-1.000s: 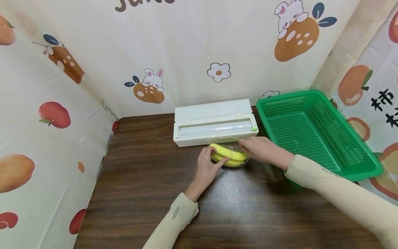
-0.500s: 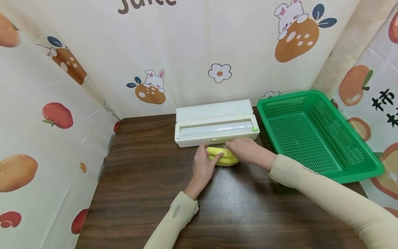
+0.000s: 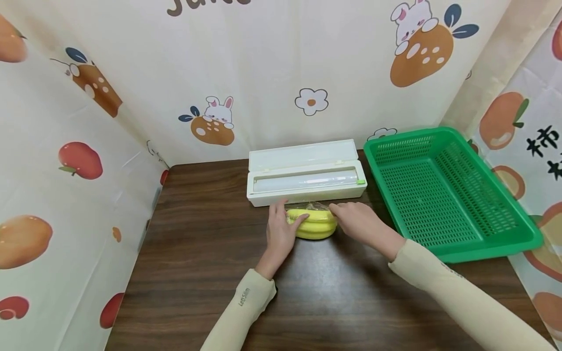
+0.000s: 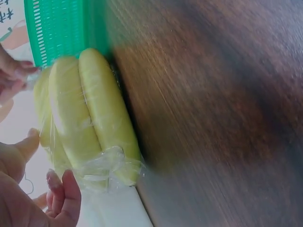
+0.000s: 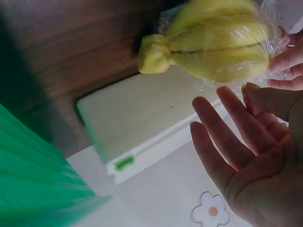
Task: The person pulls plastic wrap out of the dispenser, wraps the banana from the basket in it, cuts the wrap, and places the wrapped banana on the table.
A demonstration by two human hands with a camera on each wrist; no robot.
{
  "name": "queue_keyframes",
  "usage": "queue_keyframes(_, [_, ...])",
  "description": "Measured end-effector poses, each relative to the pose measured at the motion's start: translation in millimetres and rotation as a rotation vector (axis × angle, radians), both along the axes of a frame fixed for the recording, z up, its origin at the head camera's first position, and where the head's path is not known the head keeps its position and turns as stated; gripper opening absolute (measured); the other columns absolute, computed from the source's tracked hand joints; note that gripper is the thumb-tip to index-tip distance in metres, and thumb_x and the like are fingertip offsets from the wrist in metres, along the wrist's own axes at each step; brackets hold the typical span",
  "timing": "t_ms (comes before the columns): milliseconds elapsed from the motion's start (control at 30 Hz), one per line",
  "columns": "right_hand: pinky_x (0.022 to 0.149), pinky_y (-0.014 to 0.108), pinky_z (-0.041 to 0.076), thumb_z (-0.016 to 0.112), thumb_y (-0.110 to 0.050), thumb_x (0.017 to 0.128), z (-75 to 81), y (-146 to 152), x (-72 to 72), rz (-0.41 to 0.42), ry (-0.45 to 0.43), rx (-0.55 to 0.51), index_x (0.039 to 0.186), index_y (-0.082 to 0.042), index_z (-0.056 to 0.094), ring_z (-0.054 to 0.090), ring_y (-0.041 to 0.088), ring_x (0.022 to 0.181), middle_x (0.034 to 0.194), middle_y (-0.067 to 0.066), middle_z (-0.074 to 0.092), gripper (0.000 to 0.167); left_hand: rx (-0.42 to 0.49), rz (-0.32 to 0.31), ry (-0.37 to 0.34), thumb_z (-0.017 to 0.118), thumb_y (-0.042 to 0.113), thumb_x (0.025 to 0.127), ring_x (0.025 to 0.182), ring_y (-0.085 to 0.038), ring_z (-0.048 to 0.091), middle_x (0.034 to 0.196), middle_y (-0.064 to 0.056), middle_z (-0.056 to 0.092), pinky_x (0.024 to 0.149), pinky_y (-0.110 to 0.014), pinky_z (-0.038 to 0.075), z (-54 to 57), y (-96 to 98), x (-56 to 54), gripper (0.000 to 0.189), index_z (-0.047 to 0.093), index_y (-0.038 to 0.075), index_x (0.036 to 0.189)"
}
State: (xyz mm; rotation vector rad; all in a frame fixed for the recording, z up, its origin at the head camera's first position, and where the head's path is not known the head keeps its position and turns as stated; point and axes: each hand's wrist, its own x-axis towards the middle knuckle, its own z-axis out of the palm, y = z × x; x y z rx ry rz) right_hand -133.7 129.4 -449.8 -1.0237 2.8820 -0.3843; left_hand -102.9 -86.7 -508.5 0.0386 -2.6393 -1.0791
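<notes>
A bunch of yellow bananas (image 3: 312,229) lies on the table under clear plastic wrap (image 5: 201,85). At the bunch's left end in the head view is my left hand (image 3: 281,233), its thumb and fingers gripping the wrapped bananas. My right hand (image 3: 357,220) is at the other end, thumb and forefinger pinching a bit of the film. In the right wrist view, the other fingers (image 5: 220,137) of that hand are spread and straight. The left wrist view shows the wrap gathered in wrinkles at one end of the bananas (image 4: 71,109). Some fingertips are hidden in the head view.
Behind the bananas, a white wrap dispenser box (image 3: 303,199) stands with its lid raised and a film roll (image 3: 307,179) inside. A green plastic basket (image 3: 421,195) sits to the right on the dark wooden table (image 3: 197,253). Printed curtains (image 3: 272,58) hang around the back and sides.
The bananas have turned from a slant to lying nearly level, more of the bunch showing. My right hand moved left, then back right. My left hand shifted slightly left.
</notes>
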Motion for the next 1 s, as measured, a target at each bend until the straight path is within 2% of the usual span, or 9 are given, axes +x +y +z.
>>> queue_keyframes(133, [0.052, 0.034, 0.045, 0.07, 0.009, 0.089, -8.9, 7.9, 10.5, -0.03, 0.09, -0.025, 0.087, -0.01, 0.056, 0.052, 0.021, 0.059, 0.077, 0.004, 0.065, 0.024, -0.015, -0.032, -0.024, 0.085, 0.035, 0.09, 0.059, -0.009, 0.032, 0.093, -0.007, 0.042, 0.05, -0.024, 0.034, 0.0, -2.1, -0.5, 0.063, 0.064, 0.006, 0.142])
queue_keyframes(200, [0.056, 0.038, 0.05, 0.072, 0.01, 0.088, -15.5, 10.7, 16.3, -0.024, 0.153, -0.032, 0.092, -0.008, 0.059, 0.06, 0.026, 0.066, 0.087, 0.008, 0.071, 0.022, -0.026, -0.052, -0.046, 0.082, 0.035, 0.092, 0.056, -0.007, 0.028, 0.094, -0.006, 0.04, 0.049, -0.023, 0.031, 0.6, -2.6, -0.9, 0.06, 0.065, 0.01, 0.143])
queue_keyframes(300, [0.069, 0.043, 0.059, 0.076, 0.01, 0.085, -28.0, 13.1, 24.5, 0.002, 0.243, -0.044, 0.105, -0.003, 0.066, 0.07, 0.032, 0.085, 0.109, 0.013, 0.076, 0.026, -0.034, -0.07, -0.067, 0.079, 0.035, 0.095, 0.054, -0.007, 0.029, 0.097, -0.005, 0.041, 0.048, -0.023, 0.031, 1.7, -2.3, -1.1, 0.05, 0.07, 0.014, 0.139])
queue_keyframes(400, [0.078, 0.046, 0.061, 0.079, 0.011, 0.084, -41.4, 13.7, 32.2, 0.037, 0.323, -0.077, 0.111, -0.001, 0.068, 0.072, 0.034, 0.1, 0.126, 0.017, 0.074, 0.031, -0.024, -0.061, -0.064, 0.078, 0.033, 0.095, 0.057, -0.008, 0.033, 0.098, -0.006, 0.043, 0.05, -0.024, 0.034, 1.8, -0.6, -0.3, 0.038, 0.076, 0.012, 0.126])
queue_keyframes(533, [0.077, 0.045, 0.061, 0.077, 0.012, 0.083, -58.6, 11.8, 42.2, 0.064, 0.433, -0.145, 0.102, 0.002, 0.066, 0.073, 0.035, 0.101, 0.128, 0.021, 0.072, 0.025, -0.009, -0.04, 0.016, 0.079, 0.03, 0.095, 0.06, -0.007, 0.039, 0.1, -0.008, 0.049, 0.052, -0.025, 0.039, -2.8, 2.5, 2.5, 0.031, 0.08, 0.007, 0.116])
queue_keyframes(633, [0.078, 0.046, 0.061, 0.079, 0.012, 0.08, -67.8, 8.3, 51.5, 0.054, 0.459, -0.162, 0.099, 0.004, 0.066, 0.072, 0.039, 0.108, 0.134, 0.026, 0.068, 0.025, -0.008, -0.041, 0.069, 0.079, 0.027, 0.096, 0.062, -0.007, 0.046, 0.107, -0.011, 0.055, 0.052, -0.023, 0.041, -5.8, 4.5, 5.5, 0.031, 0.08, 0.003, 0.116])
queue_keyframes(767, [0.079, 0.049, 0.061, 0.084, 0.012, 0.076, -75.3, 2.7, 61.7, 0.017, 0.44, -0.16, 0.099, 0.006, 0.066, 0.068, 0.045, 0.118, 0.141, 0.031, 0.062, 0.029, -0.036, -0.051, 0.096, 0.077, 0.024, 0.099, 0.058, -0.01, 0.054, 0.114, -0.013, 0.06, 0.05, -0.022, 0.043, -5.6, 8.2, 7.8, 0.032, 0.078, -0.002, 0.118])
queue_keyframes(867, [0.082, 0.051, 0.061, 0.078, 0.012, 0.08, -79.0, -0.7, 65.9, -0.006, 0.452, -0.158, 0.098, 0.008, 0.063, 0.066, 0.047, 0.121, 0.142, 0.034, 0.059, 0.024, -0.135, -0.04, 0.169, 0.08, 0.021, 0.097, 0.058, -0.016, 0.06, 0.111, -0.013, 0.064, 0.049, -0.028, 0.049, -5.2, 13.2, 8.3, 0.027, 0.08, -0.003, 0.11])
queue_keyframes(1000, [0.088, 0.051, 0.06, 0.077, 0.005, 0.085, -81.4, -5.3, 70.6, -0.043, 0.457, -0.115, 0.104, 0.011, 0.061, 0.064, 0.047, 0.124, 0.144, 0.035, 0.057, 0.026, -0.32, 0.014, 0.27, 0.082, 0.015, 0.093, 0.076, -0.022, 0.069, 0.105, -0.01, 0.07, 0.048, -0.036, 0.057, -7.0, 23.7, 11.2, 0.016, 0.082, 0.001, 0.099])
